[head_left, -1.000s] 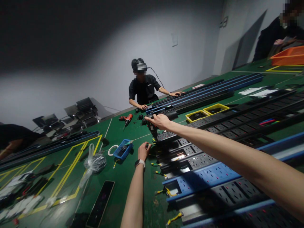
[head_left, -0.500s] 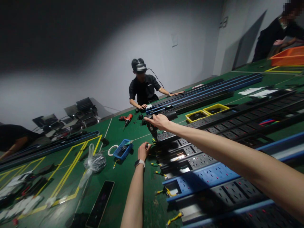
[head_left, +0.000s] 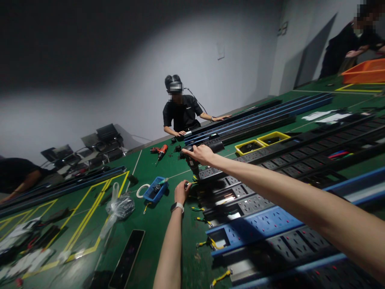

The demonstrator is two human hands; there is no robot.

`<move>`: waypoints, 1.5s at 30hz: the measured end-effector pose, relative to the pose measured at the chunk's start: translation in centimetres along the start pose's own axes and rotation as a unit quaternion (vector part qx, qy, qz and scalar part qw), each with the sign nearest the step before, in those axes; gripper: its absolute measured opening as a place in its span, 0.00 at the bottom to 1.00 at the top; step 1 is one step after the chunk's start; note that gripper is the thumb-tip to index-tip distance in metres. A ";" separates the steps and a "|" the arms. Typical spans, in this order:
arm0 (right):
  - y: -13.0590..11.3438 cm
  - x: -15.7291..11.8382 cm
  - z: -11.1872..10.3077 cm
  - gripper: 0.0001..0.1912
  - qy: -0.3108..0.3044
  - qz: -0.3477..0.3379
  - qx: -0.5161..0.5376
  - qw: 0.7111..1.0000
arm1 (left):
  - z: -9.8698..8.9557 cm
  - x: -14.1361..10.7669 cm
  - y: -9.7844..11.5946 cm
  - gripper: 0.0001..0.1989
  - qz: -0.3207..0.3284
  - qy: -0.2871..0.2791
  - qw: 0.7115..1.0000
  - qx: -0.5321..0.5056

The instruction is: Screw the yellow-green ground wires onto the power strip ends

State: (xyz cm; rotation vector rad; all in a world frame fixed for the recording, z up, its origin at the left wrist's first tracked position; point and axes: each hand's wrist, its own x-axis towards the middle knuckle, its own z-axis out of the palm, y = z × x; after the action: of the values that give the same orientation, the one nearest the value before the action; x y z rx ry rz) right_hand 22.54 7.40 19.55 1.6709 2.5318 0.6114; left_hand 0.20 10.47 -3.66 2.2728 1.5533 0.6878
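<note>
My right hand [head_left: 203,155] is wrapped round the top of a dark power screwdriver [head_left: 191,161], which stands upright with its tip pointing down. Below that tip is my left hand [head_left: 181,191], its fingers pinched by the end of a yellow-green ground wire [head_left: 194,183] and a small black piece [head_left: 187,185]. Where wire, piece and tip meet is too small to make out. Rows of black socket strips [head_left: 252,203] and a blue socket strip [head_left: 258,224] lie to the right, several with yellow-green wires [head_left: 221,277] sticking out of their left ends.
A blue bin [head_left: 155,190] and a white ring [head_left: 142,190] lie left of my left hand. Further off are an orange drill [head_left: 161,151], yellow trays [head_left: 249,147] and a co-worker [head_left: 182,110] across the table. A phone [head_left: 128,257] and a plastic bag [head_left: 122,205] lie nearer.
Both my hands and the power screwdriver have stayed almost still. Across the table the co-worker's head and hands have shifted slightly, and the person at far right has moved their hands.
</note>
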 end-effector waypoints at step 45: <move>-0.3 2.5 -3.3 0.41 -0.141 -0.064 0.092 0.984 | 0.1 -0.1 -0.1 0.13 0.035 0.024 0.999 0.030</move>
State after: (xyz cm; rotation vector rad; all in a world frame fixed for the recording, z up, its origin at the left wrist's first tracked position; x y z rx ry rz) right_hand 20.45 8.60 22.90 1.5016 2.5225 0.1238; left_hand 0.15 10.37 -3.79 2.3813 1.5431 0.7283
